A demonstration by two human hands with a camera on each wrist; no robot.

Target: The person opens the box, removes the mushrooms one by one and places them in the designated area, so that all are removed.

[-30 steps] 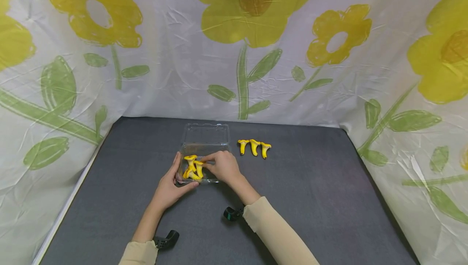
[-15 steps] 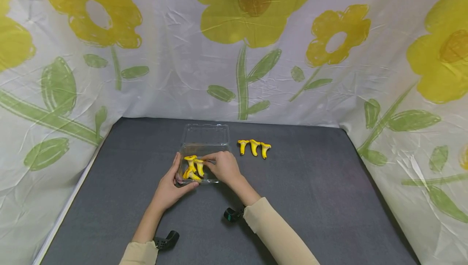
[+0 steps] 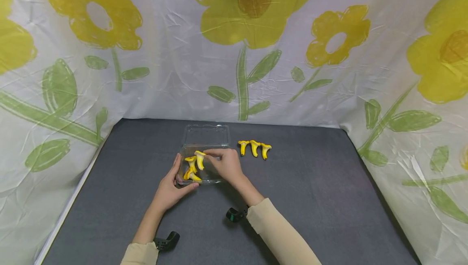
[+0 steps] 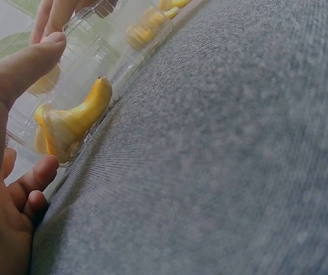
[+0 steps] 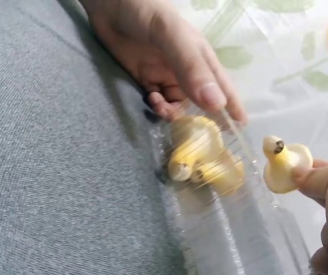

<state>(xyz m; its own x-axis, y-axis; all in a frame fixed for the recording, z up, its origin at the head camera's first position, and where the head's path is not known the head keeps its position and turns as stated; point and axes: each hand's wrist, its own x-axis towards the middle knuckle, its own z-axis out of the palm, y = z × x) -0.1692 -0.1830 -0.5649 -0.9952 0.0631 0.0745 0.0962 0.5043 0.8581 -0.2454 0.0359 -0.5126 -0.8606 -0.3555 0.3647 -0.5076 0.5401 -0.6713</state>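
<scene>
My right hand (image 3: 227, 165) pinches a yellow chanterelle mushroom (image 3: 200, 160) between thumb and fingers. In the right wrist view this mushroom (image 5: 284, 166) shows above the rim of a clear plastic clamshell box (image 3: 213, 175), its dark stem end toward the camera. The left hand (image 3: 170, 190) grips the box at its near left corner, thumb along the front and fingers at the left side. Inside that end lie two more chanterelles, an upper one (image 3: 191, 162) and a lower one (image 3: 192, 176); both show through the plastic in the right wrist view.
The box's lid (image 3: 206, 135) lies folded back, away from the person. To the right of it, three chanterelles (image 3: 254, 148) rest in a row on the dark grey tabletop (image 3: 310, 192). A white curtain with printed flowers (image 3: 175, 61) surrounds the back and sides.
The right hand has lifted one mushroom up from inside the box, slightly away from the person. The left hand and the box have stayed in place.
</scene>
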